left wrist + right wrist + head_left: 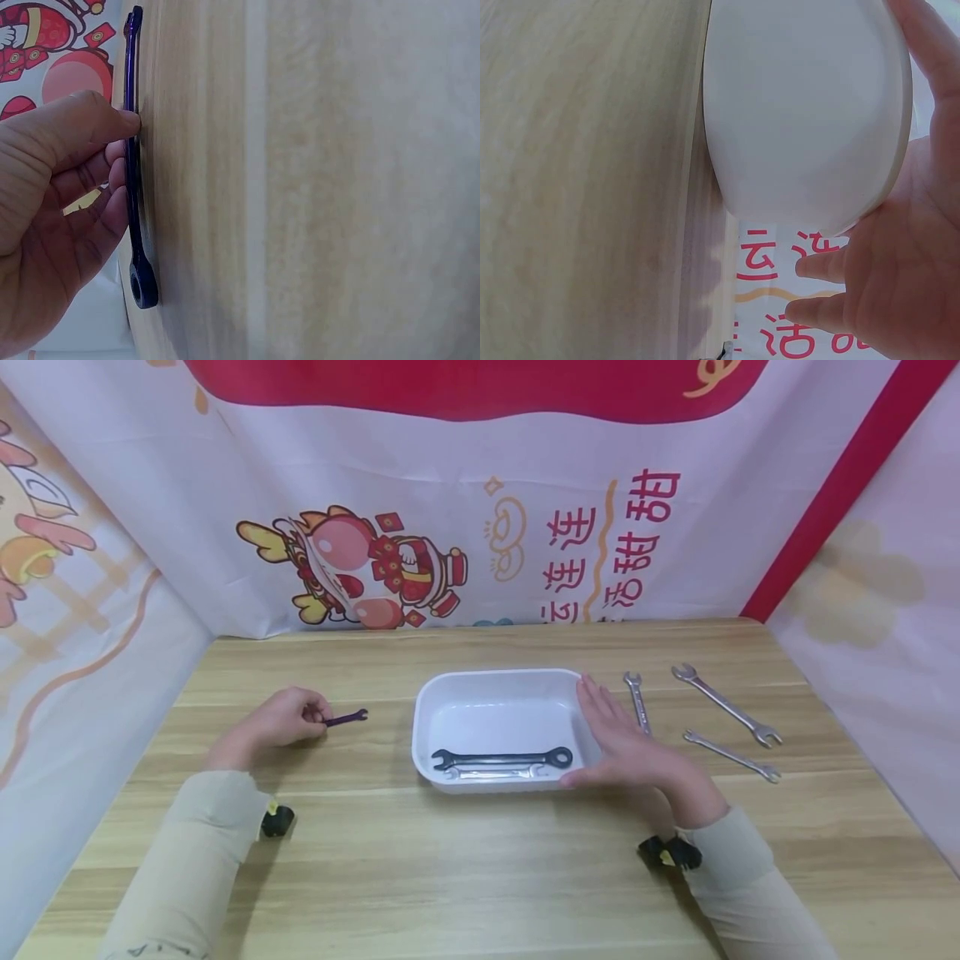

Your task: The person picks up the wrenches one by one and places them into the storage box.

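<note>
My left hand (288,717) pinches a dark purple combination wrench (347,718) between thumb and fingers, left of the white box. In the left wrist view, the wrench (133,187) lies close along the tabletop, its ring end toward the bottom and its open jaw at the top. My right hand (618,739) spreads across the right end of the white plastic box (495,675), palm against its rim, with the thumb at the near corner and straight fingers at the far one. Inside the box, a black combination wrench (502,759) and a silver wrench (495,772) lie along the near wall.
Right of the box are three silver wrenches: a short one (637,702) partly behind my right hand, a large double open-ended one (727,705) and a slimmer one (731,756). Printed cloth (480,468) hangs behind the wooden table (465,877) and along both sides.
</note>
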{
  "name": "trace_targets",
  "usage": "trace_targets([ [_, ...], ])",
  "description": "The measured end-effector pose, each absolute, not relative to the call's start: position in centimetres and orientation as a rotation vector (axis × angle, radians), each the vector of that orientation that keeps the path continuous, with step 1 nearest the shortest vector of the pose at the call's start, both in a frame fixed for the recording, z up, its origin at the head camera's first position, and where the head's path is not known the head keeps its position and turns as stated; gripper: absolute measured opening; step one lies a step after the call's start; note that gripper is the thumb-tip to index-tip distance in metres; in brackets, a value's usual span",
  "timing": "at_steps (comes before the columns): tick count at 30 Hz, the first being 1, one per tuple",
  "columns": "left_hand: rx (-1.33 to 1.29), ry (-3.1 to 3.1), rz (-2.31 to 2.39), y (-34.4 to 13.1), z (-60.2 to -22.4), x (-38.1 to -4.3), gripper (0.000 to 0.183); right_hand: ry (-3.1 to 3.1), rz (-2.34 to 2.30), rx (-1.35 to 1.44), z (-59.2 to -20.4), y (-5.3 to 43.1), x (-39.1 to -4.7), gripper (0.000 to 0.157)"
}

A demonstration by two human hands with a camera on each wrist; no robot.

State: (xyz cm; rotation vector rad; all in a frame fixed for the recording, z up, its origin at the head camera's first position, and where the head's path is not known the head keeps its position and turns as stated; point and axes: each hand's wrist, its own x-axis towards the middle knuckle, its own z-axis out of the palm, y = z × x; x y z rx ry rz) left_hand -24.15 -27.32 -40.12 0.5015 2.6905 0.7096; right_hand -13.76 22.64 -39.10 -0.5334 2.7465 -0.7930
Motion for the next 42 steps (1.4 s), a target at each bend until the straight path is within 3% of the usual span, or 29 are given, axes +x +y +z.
trace_targets([
  [42,0.551,2.688,0.763,-27.4,-38.9,-23.2,0.007,2.746,-0.791,-0.529,-39.1,22.7,-13.7,0.142],
])
